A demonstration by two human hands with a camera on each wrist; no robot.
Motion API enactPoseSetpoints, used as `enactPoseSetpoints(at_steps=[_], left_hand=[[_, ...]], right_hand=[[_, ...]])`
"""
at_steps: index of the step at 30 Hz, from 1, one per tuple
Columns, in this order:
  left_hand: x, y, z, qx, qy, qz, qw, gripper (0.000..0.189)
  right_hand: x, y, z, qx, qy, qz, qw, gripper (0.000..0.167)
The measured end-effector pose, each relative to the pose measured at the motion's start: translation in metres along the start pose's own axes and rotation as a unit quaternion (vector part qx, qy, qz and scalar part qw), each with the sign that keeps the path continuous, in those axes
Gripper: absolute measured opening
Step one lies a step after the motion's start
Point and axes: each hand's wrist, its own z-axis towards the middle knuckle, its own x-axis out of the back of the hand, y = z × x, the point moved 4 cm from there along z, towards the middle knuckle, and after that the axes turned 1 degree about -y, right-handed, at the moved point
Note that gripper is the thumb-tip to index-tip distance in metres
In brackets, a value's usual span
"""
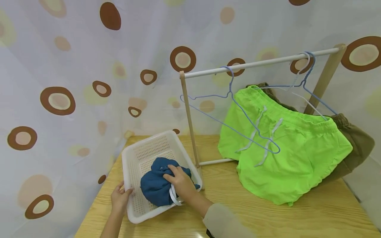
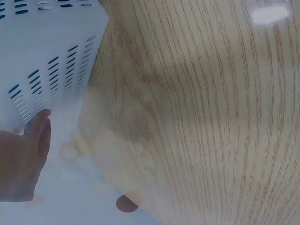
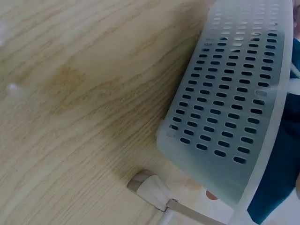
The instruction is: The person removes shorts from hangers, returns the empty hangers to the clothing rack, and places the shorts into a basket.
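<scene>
A bunched-up blue garment (image 1: 157, 185) with a white drawstring (image 1: 173, 195) lies in a white plastic basket (image 1: 132, 211). My right hand (image 1: 180, 181) is on top of the garment, gripping its cloth with bent fingers. At the basket's left side, my left hand (image 1: 120, 198) holds the rim, with the thumb over the edge and the fingers outside. The left wrist view shows this hand (image 2: 30, 154) against the slotted wall. In the right wrist view the blue cloth (image 3: 279, 164) shows past the basket rim, and most of the right hand is out of frame.
Right of the basket stands a clothes rack (image 1: 189, 122) with a white bar. An unloaded blue hanger (image 1: 230, 89) hangs in front of neon green shorts (image 1: 276, 165) with white drawstrings. Behind those hangs a brown garment (image 1: 357, 138). A patterned curtain (image 1: 89, 49) backs the wooden table (image 1: 220, 211).
</scene>
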Motion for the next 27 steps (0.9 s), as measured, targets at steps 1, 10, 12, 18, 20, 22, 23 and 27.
enactPoseSetpoints(at_steps=[1,10,12,18,20,22,23,27], left_hand=[[-0.001,0.0,0.0,0.001,0.001,0.001,1.0,0.062],[-0.001,0.001,0.0,0.004,0.013,-0.002,0.9999,0.062],[-0.001,0.001,-0.001,0.003,0.012,-0.001,0.9999,0.061],[-0.002,0.0,-0.002,0.001,0.015,0.002,0.9999,0.06],[-0.002,0.0,-0.002,0.0,0.018,0.005,0.9998,0.059],[-0.002,0.0,-0.001,-0.002,0.019,0.007,0.9998,0.059],[-0.002,0.0,-0.001,-0.003,0.018,0.006,0.9998,0.059],[-0.002,0.0,0.001,-0.003,0.016,0.008,0.9998,0.06]], right_hand=[[-0.006,0.0,-0.002,-0.013,-0.063,0.003,0.9979,0.025],[-0.029,-0.003,-0.014,-0.109,-0.395,0.013,0.9123,0.037],[-0.031,-0.003,-0.016,-0.132,-0.424,0.003,0.896,0.037],[-0.032,-0.001,-0.02,-0.184,-0.393,0.057,0.899,0.039],[-0.027,0.003,-0.019,-0.187,-0.324,0.101,0.9221,0.036],[-0.021,0.007,-0.019,-0.179,-0.245,0.137,0.9428,0.032],[-0.017,0.01,-0.019,-0.174,-0.211,0.151,0.9497,0.03],[0.002,0.02,-0.021,-0.158,-0.117,0.174,0.9647,0.023]])
